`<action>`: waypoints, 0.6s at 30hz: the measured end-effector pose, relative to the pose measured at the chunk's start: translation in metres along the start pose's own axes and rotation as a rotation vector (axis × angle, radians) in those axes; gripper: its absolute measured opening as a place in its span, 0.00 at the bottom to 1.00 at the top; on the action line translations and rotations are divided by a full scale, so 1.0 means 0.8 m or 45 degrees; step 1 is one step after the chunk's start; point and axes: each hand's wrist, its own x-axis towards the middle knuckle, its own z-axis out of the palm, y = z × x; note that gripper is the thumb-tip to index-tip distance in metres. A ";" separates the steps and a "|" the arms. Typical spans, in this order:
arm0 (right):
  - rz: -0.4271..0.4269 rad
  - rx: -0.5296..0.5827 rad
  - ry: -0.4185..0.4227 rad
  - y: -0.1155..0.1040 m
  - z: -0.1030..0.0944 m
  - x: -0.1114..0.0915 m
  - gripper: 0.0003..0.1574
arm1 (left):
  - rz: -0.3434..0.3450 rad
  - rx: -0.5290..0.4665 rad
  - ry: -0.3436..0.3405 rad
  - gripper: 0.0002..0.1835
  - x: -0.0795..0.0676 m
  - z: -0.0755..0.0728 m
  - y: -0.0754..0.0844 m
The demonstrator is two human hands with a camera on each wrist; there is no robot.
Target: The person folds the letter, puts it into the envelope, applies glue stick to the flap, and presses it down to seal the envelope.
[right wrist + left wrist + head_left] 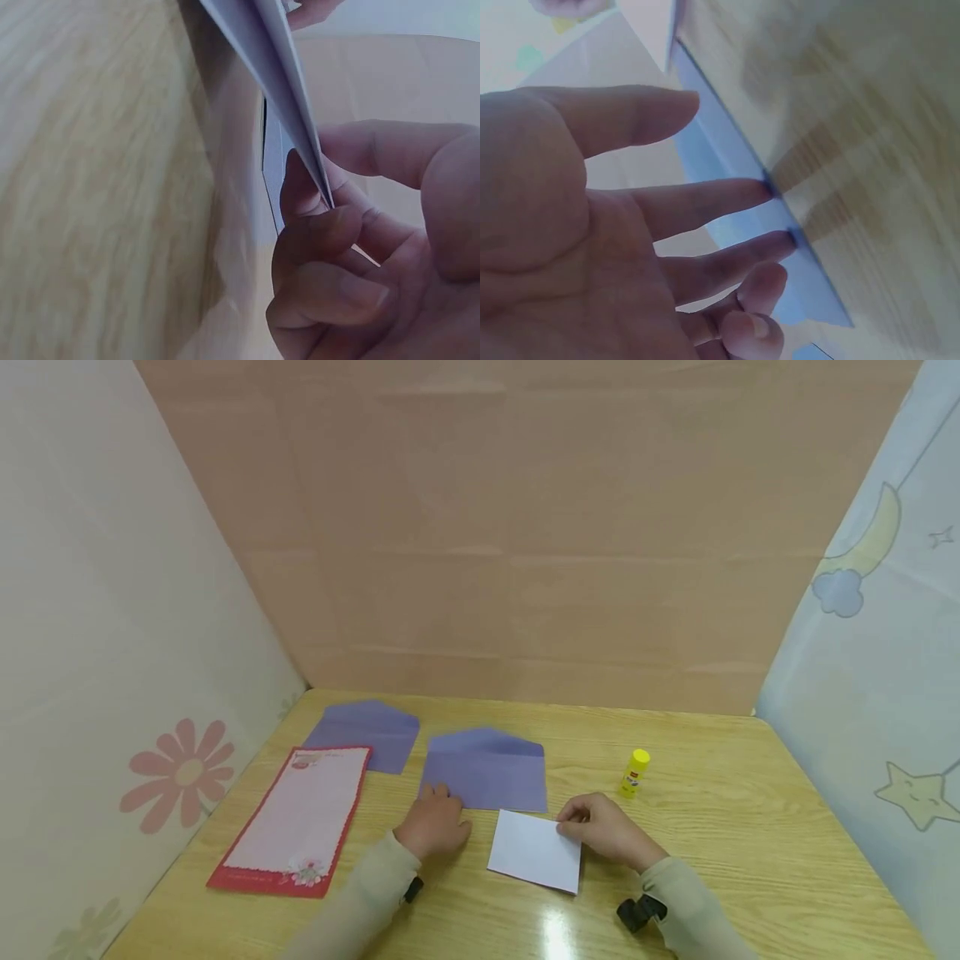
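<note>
Left hand [435, 822]: thumb and two fingers fairly straight, last two bent in, nothing gripped; fingertips rested at the near edge of the middle purple envelope [495, 781]. Right hand [606, 829] pinched a folded white paper [534, 852] by its right side, just this side of that envelope, its leaves slightly apart. Step in hand, as I judged it: steadying the envelope while handling the paper; the next move seemed to call for a light, sure pinch, keeping the fold together. Around, from left: a red-bordered sheet [300, 810], overlapping a corner of the second purple envelope [371, 735]; a yellow glue stick [634, 774], upright beyond the right hand, apart from it. Main obstruction: left hand over the middle envelope's near left corner.
</note>
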 end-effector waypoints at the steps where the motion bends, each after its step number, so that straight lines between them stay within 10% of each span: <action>1: 0.002 0.002 0.000 0.000 0.000 0.000 0.05 | 0.013 0.010 -0.002 0.15 -0.003 -0.001 0.003; 11: 0.009 0.009 -0.012 0.003 0.006 0.004 0.04 | 0.046 0.043 0.033 0.10 -0.022 0.007 0.019; 18: 0.012 0.001 -0.016 0.002 0.005 0.004 0.04 | 0.019 0.011 0.218 0.16 -0.001 0.012 0.003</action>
